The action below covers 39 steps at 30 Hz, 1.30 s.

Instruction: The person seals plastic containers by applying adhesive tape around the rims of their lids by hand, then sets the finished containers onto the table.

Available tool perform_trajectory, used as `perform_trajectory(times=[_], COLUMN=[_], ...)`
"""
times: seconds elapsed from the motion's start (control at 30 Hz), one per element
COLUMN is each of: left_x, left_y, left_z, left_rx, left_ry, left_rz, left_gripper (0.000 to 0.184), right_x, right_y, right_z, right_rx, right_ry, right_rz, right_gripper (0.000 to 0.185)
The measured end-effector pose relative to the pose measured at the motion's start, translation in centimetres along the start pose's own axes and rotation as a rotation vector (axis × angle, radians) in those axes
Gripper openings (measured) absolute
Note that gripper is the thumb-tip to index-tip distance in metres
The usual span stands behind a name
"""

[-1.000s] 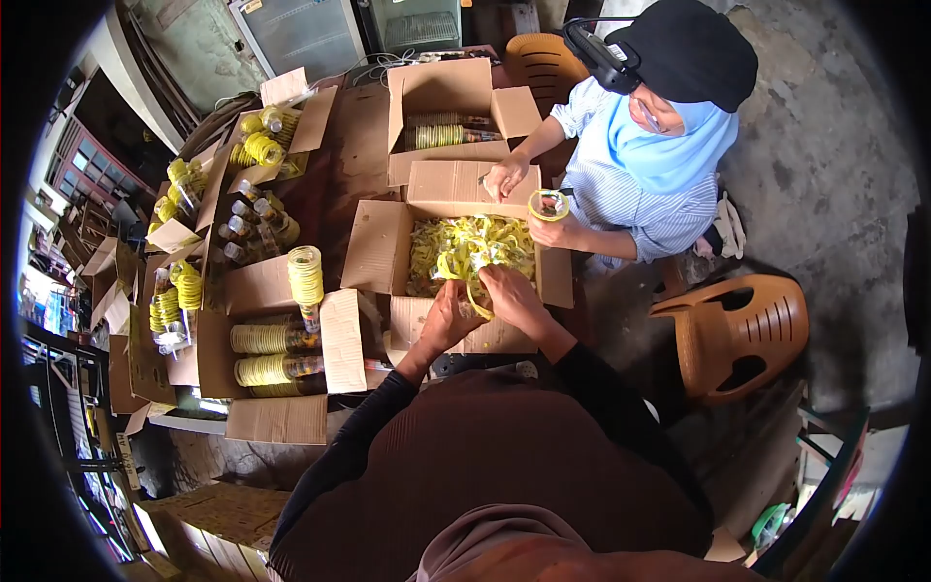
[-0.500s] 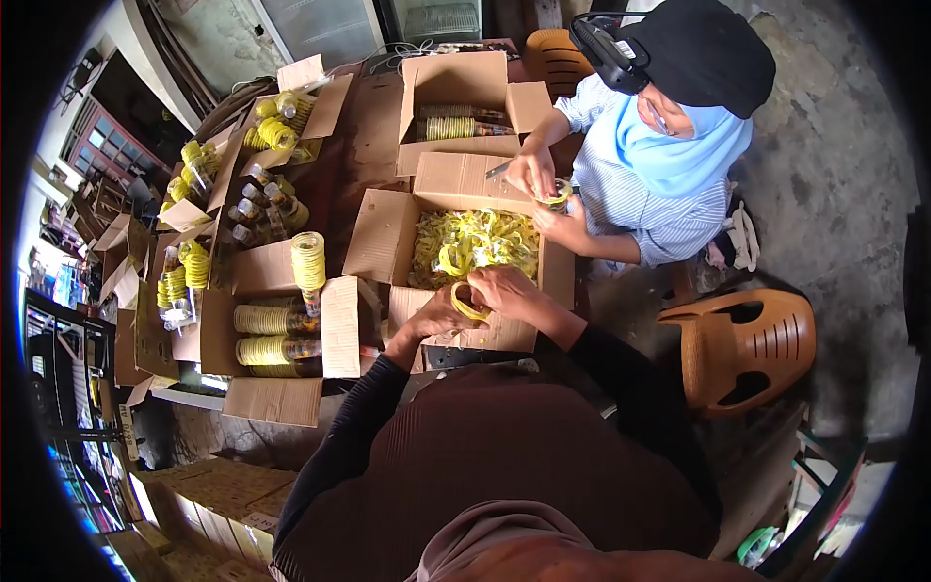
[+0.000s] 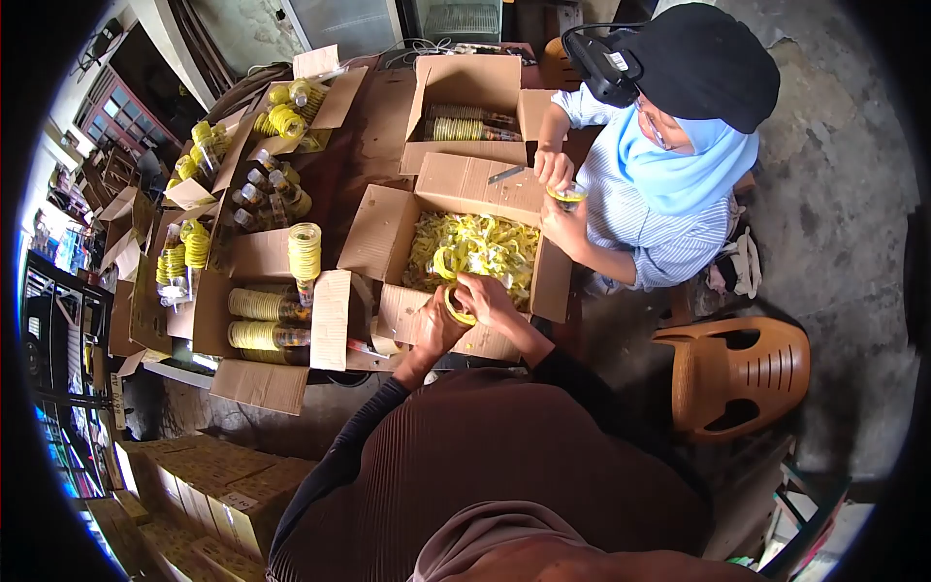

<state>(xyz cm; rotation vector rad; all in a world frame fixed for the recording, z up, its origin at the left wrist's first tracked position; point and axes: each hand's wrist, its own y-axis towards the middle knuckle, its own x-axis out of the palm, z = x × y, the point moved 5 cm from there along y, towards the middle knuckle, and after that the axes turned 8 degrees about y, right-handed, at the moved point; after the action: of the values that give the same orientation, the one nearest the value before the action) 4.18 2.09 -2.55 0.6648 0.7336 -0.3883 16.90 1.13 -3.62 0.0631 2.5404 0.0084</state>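
1. Here's the left hand, fingers wrapped around a yellow-rimmed cup, its body mostly hidden, right above the near flap of the strip box.
2. Up at that rim sits the right hand, fingers bent against it; whether they pinch anything, I cannot tell.
3. Just beyond, yellow strips heap up inside the box, so plenty of work looks done already. The cup in hand wears its yellow rim, so this one looks unfinished.
4. Across the counter, a co-worker's hands hold another cup, and a thin blade shows near them, held or lying, unclear.
5. Over on the left, cup stacks lie in an open carton, with an upright stack beside them. Finished or waiting? No telling, so how much remains is unclear.
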Motion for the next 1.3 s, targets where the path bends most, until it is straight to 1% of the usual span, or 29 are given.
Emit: perform_trajectory(times=[0.07, 0.1, 0.17, 0.2, 0.23, 0.3, 0.33, 0.37, 0.43, 0.47, 0.5, 0.57, 0.6, 0.63, 0.7, 0.73, 0.77, 0.83, 0.87, 0.93, 1.0, 1.03, 1.07, 1.1, 1.17, 1.2, 1.23, 1.3], left_x=[0.2, 0.1, 0.3, 0.6, 1.2, 2.1, 1.8, 1.8, 1.5, 1.6, 1.2, 1.1, 1.0, 0.8, 0.8, 1.5, 1.8, 1.1, 1.0, 0.9, 0.8, 0.7, 0.7, 1.3, 2.1, 2.2, 2.5, 2.7], left_y=[-0.2, -0.1, 0.5, 0.3, 0.1, -0.1, -0.2, -0.3, 0.3, 0.2, 0.4, 1.0, 1.3, 1.5, 1.6, 1.5, 1.3, 2.1, 2.2, 2.5, 2.9, 3.0, 2.9, 2.6, 2.3, 2.3, 2.0, 1.5], left_z=[-0.3, 0.0, 0.4, 0.2, 0.0, -0.9, -0.5, -0.5, -0.2, -0.6, -0.9, -1.6, -2.0, -2.2, -2.0, -3.0, -3.5, -2.4, -2.5, -2.4, -1.8, -1.5, -1.0, -0.9, -0.8, -0.1, 0.1, 0.3], left_rx=[-0.030, -0.033, -0.073, -0.112, -0.112, -0.099, -0.018, -0.015, -0.077, -0.091, -0.089, -0.082, -0.089, -0.091, -0.058, -0.038, -0.033, 0.052, 0.062, 0.116, 0.124, 0.117, 0.151, 0.161, 0.191, 0.166, 0.172, 0.173], left_ry=[0.055, 0.055, 0.055, 0.154, 0.155, 0.159, 0.195, 0.193, 0.157, 0.126, 0.128, -0.143, -0.144, -0.145, -0.127, -0.111, -0.113, -0.164, -0.165, -0.009, -0.002, 0.008, 0.113, 0.112, 0.194, 0.207, 0.204, 0.241], left_rz=[0.063, 0.061, -0.029, -0.009, -0.008, 0.010, 0.066, 0.060, 0.014, 0.023, 0.024, -0.166, -0.251, -0.251, -0.353, -0.350, -0.356, -0.426, -0.435, -0.487, -0.488, -0.487, -0.433, -0.444, -0.296, -0.285, -0.290, -0.203], left_gripper=[0.063, 0.063, 0.062, 0.057, 0.057, 0.053, 0.049, 0.049, 0.048, 0.049, 0.049, 0.052, 0.056, 0.056, 0.061, 0.063, 0.063, 0.065, 0.065, 0.066, 0.066, 0.065, 0.058, 0.058, 0.051, 0.045, 0.045, 0.040], right_x=[0.0, 0.3, 0.6, 0.6, 1.1, 2.8, 3.3, 4.0, 4.5, 0.5, -0.1, -0.9, -1.3, -1.5, -2.4, -2.4, -2.2, -1.5, -1.3, -0.9, -0.9, -1.2, -1.2, -0.7, 0.5, 0.7, 0.9, 1.2], right_y=[0.2, 0.1, 0.5, 0.5, 0.6, 1.2, 1.2, 1.4, 1.9, 1.0, 1.0, 0.4, 0.1, -0.2, -1.3, -1.5, -1.7, -1.8, -2.0, -2.2, -2.3, -2.5, -3.0, -3.1, -2.9, -2.9, -2.9, -2.9], right_z=[0.1, 0.6, 1.5, 1.6, 2.7, 5.7, 6.6, 7.3, 8.1, 3.9, 3.5, 3.1, 2.4, 2.0, 0.2, -0.2, -0.1, 0.5, 0.8, 1.2, 1.1, 0.9, 0.7, 1.4, 2.8, 3.4, 3.9, 4.9], right_rx=[-0.059, -0.057, -0.053, -0.075, -0.077, -0.009, -0.020, -0.016, -0.199, -0.027, -0.078, -0.085, -0.154, -0.153, -0.265, -0.198, -0.192, -0.169, -0.161, -0.153, -0.145, -0.114, -0.080, -0.070, -0.283, -0.268, -0.261, -0.219], right_ry=[0.015, 0.017, 0.120, 0.118, 0.118, 0.325, 0.559, 0.561, 0.796, 0.231, 0.238, 0.249, 0.229, 0.228, 0.163, 0.083, 0.083, -0.101, -0.100, -0.125, -0.141, -0.062, 0.022, 0.027, -0.199, -0.188, -0.189, -0.070], right_rz=[0.054, 0.051, 0.069, 0.066, 0.066, 0.050, 0.009, 0.013, 0.098, 0.034, 0.032, 0.064, 0.105, 0.103, 0.151, 0.097, 0.103, 0.114, 0.124, 0.095, 0.095, 0.155, 0.212, 0.223, 0.311, 0.314, 0.319, 0.338], right_gripper=[0.021, 0.021, 0.018, 0.017, 0.017, 0.018, 0.017, 0.017, 0.014, 0.012, 0.012, 0.018, 0.019, 0.019, 0.021, 0.022, 0.022, 0.023, 0.023, 0.018, 0.015, 0.013, 0.010, 0.010, 0.007, 0.008, 0.008, 0.011])
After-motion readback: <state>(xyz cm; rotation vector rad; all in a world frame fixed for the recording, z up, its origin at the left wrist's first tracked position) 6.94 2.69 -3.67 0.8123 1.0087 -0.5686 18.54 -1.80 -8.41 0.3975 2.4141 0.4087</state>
